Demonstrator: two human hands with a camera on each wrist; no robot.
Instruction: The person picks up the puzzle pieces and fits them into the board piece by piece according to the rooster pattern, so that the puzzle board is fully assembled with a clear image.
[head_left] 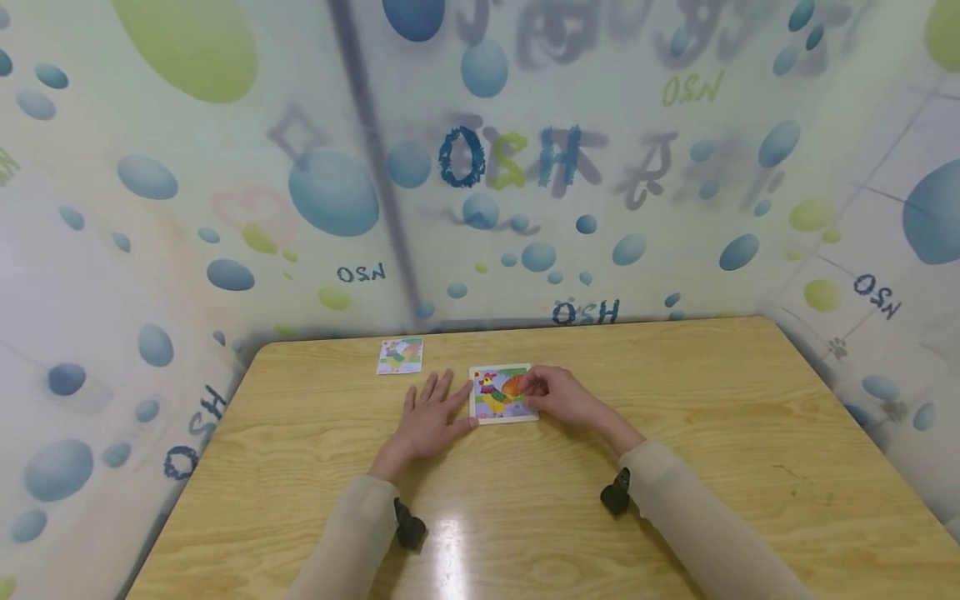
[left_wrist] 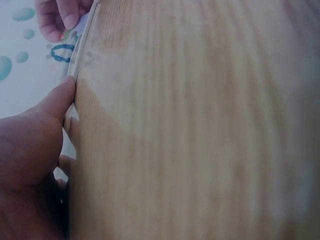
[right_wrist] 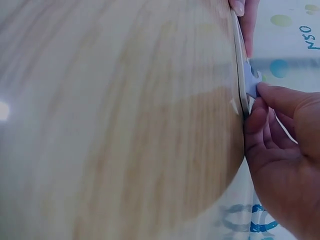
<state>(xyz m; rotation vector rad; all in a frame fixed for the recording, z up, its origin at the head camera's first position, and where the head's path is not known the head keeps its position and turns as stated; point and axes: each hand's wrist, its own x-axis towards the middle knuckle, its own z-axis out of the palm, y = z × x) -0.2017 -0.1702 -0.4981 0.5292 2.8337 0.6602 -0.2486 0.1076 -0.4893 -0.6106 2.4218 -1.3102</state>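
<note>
A jigsaw puzzle (head_left: 495,398) with a colourful rooster picture lies in a white-edged tray on the wooden table. My left hand (head_left: 429,423) rests on the table at its left side, fingers spread, the thumb and index fingertip touching the tray's edge. At the tray's right side, my right hand (head_left: 567,400) pinches a puzzle piece. The right wrist view shows this pale purple piece (right_wrist: 252,84) with a rounded notch, tilted up at the tray's edge between thumb and fingers. My fingers hide part of the picture's right side.
A square card (head_left: 400,356) with a paler rooster picture lies at the back left, near the table's far edge. The wooden table (head_left: 712,433) meets a patterned wall (head_left: 645,275) behind. Light glares off the tabletop in front.
</note>
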